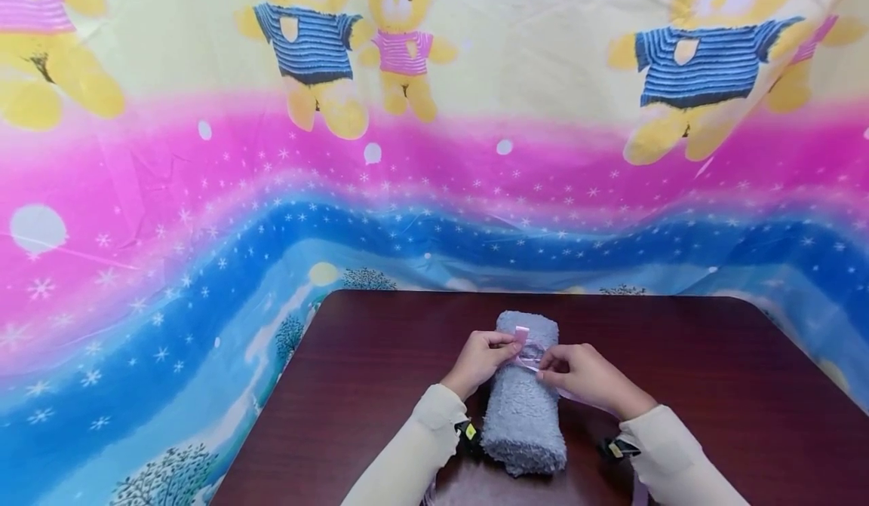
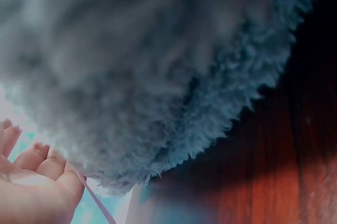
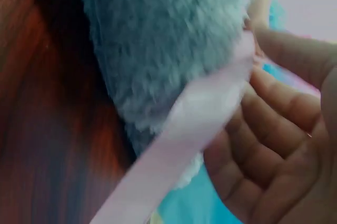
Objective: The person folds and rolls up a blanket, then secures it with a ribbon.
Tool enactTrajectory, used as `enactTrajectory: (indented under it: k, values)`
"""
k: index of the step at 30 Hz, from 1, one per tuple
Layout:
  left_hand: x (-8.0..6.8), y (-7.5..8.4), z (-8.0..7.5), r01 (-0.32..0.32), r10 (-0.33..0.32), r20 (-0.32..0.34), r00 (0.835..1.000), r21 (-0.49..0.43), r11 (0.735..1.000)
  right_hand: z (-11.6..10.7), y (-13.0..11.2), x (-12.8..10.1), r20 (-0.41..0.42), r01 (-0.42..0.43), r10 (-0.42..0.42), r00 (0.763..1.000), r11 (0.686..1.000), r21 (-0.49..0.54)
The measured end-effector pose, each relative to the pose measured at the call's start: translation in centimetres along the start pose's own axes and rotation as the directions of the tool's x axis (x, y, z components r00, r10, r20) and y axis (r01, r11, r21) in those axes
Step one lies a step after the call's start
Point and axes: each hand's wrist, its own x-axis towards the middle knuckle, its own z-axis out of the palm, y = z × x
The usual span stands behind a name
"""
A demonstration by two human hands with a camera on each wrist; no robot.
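Observation:
A grey fluffy towel (image 1: 523, 415), rolled into a thick bundle, lies lengthwise on the table. Pale pink ribbon (image 1: 521, 333) crosses its far half, and one short end sticks up. My left hand (image 1: 482, 357) pinches the ribbon between thumb and fingers at the towel's left side. On the right, my right hand (image 1: 587, 374) pinches another part of it close to the towel's top. The right wrist view shows the flat ribbon (image 3: 195, 118) running from that hand down past the roll. In the left wrist view the towel (image 2: 137, 87) hides most of the fingertips.
The dark reddish-brown table (image 1: 380, 355) extends on both sides of the towel. A printed cloth (image 1: 434, 167) with bears and snowflakes hangs behind it. Black camera mounts (image 1: 467, 430) sit at the cuffs of the cream sleeves (image 1: 407, 446).

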Motion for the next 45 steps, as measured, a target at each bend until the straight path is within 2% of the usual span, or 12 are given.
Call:
enactTrajectory:
  k: [8,12,16,21,24,29,33,40,45]
  values:
    - [-0.1,-0.3,0.1,-0.049,0.049,0.019,0.999,-0.004,0.999,0.8,-0.6,0.2,-0.136,-0.002,-0.010,0.991,0.996,-0.084]
    - [-0.2,-0.1,0.1,-0.026,0.026,-0.011,1.000,-0.005,1.000,0.9,-0.7,0.7,-0.247,-0.029,-0.003,0.969,0.992,-0.124]
    - [-0.1,0.1,0.0,-0.020,0.020,-0.041,0.999,-0.001,1.000,1.0,-0.7,1.4,-0.312,-0.064,0.016,0.950,0.988,-0.144]
    - [-0.1,0.2,0.0,-0.020,0.019,-0.052,0.998,-0.015,1.000,1.2,-1.0,2.1,-0.321,-0.118,0.076,0.944,0.987,-0.112]
    - [-0.1,0.1,0.0,-0.018,0.018,-0.038,0.999,-0.021,1.000,1.4,-1.0,2.4,-0.318,-0.143,0.094,0.943,0.981,-0.133]
    - [-0.3,0.2,0.0,0.012,-0.013,-0.007,1.000,-0.073,0.997,1.7,-0.9,2.8,-0.322,-0.144,0.068,0.944,0.965,-0.218]
    - [-0.2,0.1,0.1,0.028,-0.029,-0.010,1.000,-0.094,0.995,1.8,-0.8,3.0,-0.308,-0.133,0.052,0.950,0.959,-0.249]
    - [-0.2,-0.2,0.1,-0.014,0.019,0.035,0.999,-0.138,0.990,1.9,-0.8,3.7,-0.300,-0.160,0.090,0.950,0.963,-0.218]
    - [-0.2,-0.4,-0.1,-0.074,0.082,0.069,0.994,-0.102,0.992,2.2,-1.0,4.3,-0.309,-0.168,0.089,0.947,0.957,-0.238]
